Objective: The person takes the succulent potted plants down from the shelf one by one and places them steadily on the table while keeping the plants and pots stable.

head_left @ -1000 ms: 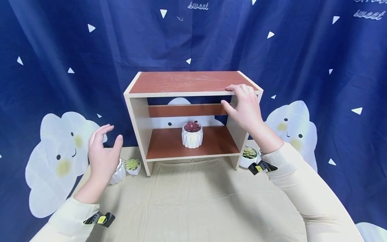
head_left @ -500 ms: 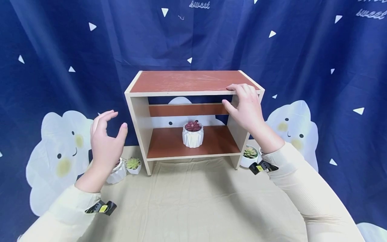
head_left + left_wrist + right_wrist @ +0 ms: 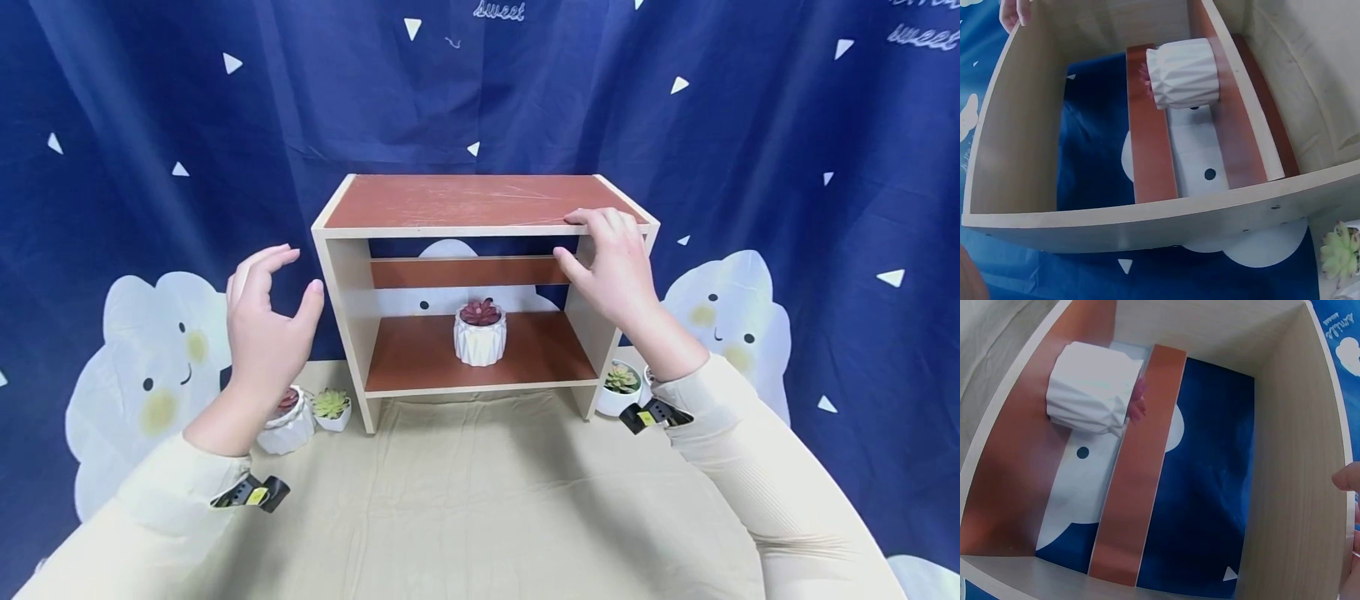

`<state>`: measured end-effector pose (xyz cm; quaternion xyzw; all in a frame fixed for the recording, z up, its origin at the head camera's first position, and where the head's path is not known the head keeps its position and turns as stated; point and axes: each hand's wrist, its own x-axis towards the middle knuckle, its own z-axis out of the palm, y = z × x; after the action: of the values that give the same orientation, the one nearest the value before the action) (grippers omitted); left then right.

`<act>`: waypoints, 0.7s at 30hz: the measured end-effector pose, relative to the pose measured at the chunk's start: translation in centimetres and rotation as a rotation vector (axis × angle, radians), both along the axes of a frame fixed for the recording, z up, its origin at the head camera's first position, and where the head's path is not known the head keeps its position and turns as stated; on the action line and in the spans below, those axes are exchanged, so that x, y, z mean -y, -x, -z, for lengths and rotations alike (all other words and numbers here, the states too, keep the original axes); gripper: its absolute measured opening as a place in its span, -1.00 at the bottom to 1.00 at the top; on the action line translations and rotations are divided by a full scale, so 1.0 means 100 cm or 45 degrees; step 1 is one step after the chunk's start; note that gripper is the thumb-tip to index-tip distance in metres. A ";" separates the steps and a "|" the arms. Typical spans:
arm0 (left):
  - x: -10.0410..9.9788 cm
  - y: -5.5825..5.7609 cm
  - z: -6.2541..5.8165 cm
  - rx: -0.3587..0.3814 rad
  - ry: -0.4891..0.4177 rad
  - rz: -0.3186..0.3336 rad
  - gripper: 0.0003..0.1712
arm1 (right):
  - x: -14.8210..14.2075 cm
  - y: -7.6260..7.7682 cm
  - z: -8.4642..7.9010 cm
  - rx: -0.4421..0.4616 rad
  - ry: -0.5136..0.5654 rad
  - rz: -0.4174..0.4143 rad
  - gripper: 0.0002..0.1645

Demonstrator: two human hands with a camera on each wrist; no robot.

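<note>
A small wooden shelf (image 3: 486, 203) with a red-brown top and pale edges stands in the middle of the head view. My right hand (image 3: 613, 268) grips the front of its top board near the right corner, fingers on top and thumb below the edge. Left of the shelf, my left hand (image 3: 268, 329) hangs in the air, fingers and thumb spread apart with nothing between them. Inside, on the lower board, sits a white ribbed pot (image 3: 480, 343) with a dark red succulent (image 3: 480, 312); it shows sideways in both wrist views.
Left of the shelf stand a white pot (image 3: 288, 429) with a reddish plant and a small green succulent (image 3: 331, 405). On the right is another potted green succulent (image 3: 621, 379), partly beside my sleeve. A blue curtain (image 3: 480, 92) hangs behind the beige cloth (image 3: 480, 500).
My left hand has risen and moved slightly right, toward the shelf's left side, uncovering more of the left pot. My right hand keeps its place on the top edge.
</note>
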<state>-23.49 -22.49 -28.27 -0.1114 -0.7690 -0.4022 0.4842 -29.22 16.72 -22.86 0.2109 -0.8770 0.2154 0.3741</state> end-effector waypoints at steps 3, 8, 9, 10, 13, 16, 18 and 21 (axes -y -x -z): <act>-0.004 0.000 -0.007 -0.020 -0.009 0.014 -0.53 | 0.000 0.000 0.000 -0.007 0.002 0.000 -0.50; -0.012 0.000 -0.017 -0.036 -0.015 0.028 -0.54 | 0.000 0.000 0.000 -0.008 0.007 -0.001 -0.50; -0.013 0.000 -0.019 -0.036 -0.014 0.027 -0.54 | 0.000 0.000 0.000 -0.008 0.009 -0.001 -0.50; -0.014 0.000 -0.021 -0.035 -0.012 0.027 -0.54 | 0.000 0.000 0.000 -0.009 0.010 -0.003 -0.50; -0.016 0.002 -0.025 -0.040 -0.010 0.024 -0.53 | 0.000 0.000 0.000 -0.013 0.010 -0.006 -0.50; -0.017 0.004 -0.029 -0.038 0.007 0.022 -0.53 | 0.001 0.000 0.000 -0.010 0.007 -0.005 -0.50; -0.018 0.004 -0.031 -0.025 0.032 0.020 -0.51 | 0.001 0.000 0.000 -0.008 0.005 -0.003 -0.50; -0.019 0.006 -0.036 -0.012 0.073 0.021 -0.49 | 0.001 0.000 0.000 -0.007 0.005 0.001 -0.50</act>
<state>-24.05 -20.54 -24.71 -0.1334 -0.7770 -0.3836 0.4809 -29.22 16.59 -22.82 0.2101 -0.8757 0.2165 0.3769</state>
